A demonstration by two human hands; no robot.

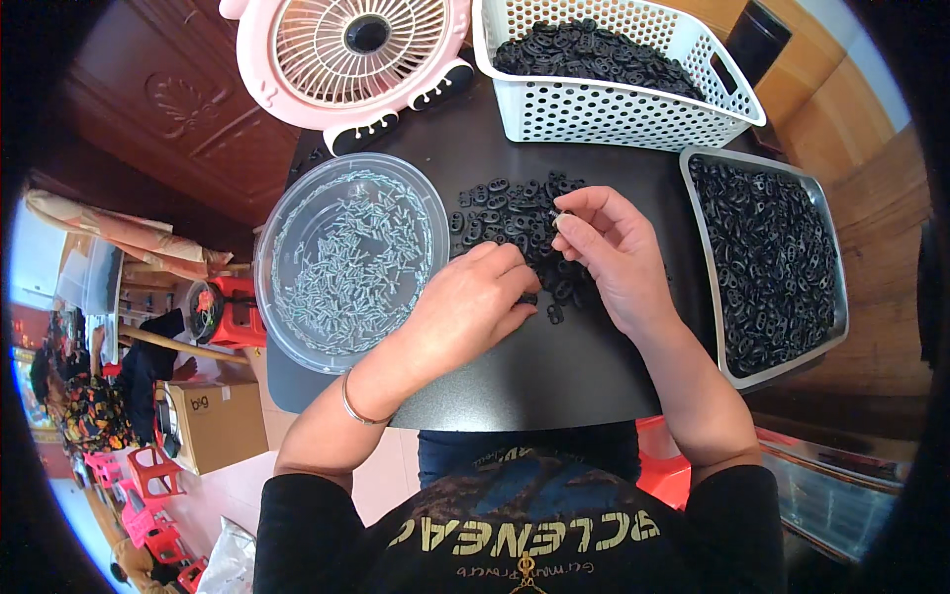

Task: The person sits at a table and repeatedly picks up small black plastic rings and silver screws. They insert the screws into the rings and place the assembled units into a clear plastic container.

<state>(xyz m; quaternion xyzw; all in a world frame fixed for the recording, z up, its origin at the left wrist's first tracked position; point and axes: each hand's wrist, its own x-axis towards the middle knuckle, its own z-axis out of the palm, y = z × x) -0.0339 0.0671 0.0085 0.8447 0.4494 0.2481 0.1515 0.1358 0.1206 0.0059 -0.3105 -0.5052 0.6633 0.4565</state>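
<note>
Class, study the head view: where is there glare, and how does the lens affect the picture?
In the head view, a pale sheen lies on the black tabletop near its front edge; the cardboard box at left looks tilted, likely by fisheye distortion; corners are black; the small piece in the right fingers is hard to identify.

Left forearm angles up from lower left; left hand at center, back up, fingers bent and thumb tucked below. Right forearm slants up-left from lower right; right hand right of center, thumb and index fingertips pinched, wrist fairly straight.
</note>
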